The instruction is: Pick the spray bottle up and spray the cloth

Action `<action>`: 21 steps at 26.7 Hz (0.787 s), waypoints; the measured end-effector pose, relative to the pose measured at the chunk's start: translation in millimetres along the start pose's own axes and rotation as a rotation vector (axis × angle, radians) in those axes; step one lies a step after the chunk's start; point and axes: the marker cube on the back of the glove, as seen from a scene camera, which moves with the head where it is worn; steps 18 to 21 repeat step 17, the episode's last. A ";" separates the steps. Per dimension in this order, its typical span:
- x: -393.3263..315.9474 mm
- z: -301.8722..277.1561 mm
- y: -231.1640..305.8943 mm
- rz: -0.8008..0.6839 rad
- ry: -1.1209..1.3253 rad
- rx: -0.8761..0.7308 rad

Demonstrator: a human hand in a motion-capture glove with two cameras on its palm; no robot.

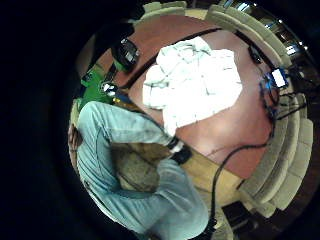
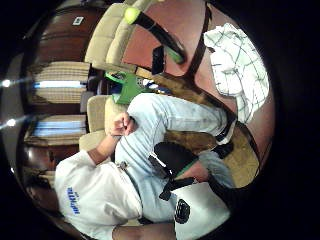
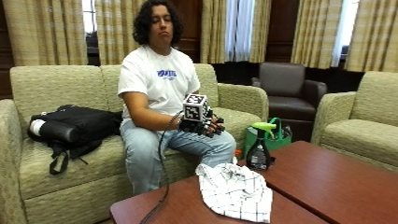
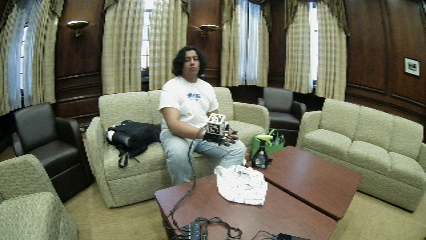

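Note:
I sit on a sofa behind a low red-brown table point(image 3: 323, 182). The spray bottle point(image 3: 258, 151), dark with a light green trigger head, stands upright at the table corner nearest my knees; it also shows in the palm views point(image 1: 127, 52) point(image 2: 155, 31). A white checked cloth point(image 3: 236, 191) lies crumpled on the table in front of the bottle, and the little finger side palm view looks down on the cloth point(image 1: 192, 82). My gloved right hand point(image 3: 202, 125) hovers above my lap, left of the bottle and apart from it, fingers loosely curled and holding nothing.
A green bag point(image 3: 273, 137) stands on the floor behind the bottle. A black backpack point(image 3: 71, 126) lies on the sofa beside me. A dark cable point(image 3: 163, 186) runs from the glove down across the table. Armchairs point(image 3: 364, 126) ring the table.

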 end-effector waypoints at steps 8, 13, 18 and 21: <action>-3.2 24.0 28.6 -0.071 0.178 0.014; -3.4 28.0 23.8 -0.085 0.133 0.015; -1.5 30.4 18.3 -0.076 0.083 0.016; -1.5 30.4 18.3 -0.076 0.083 0.016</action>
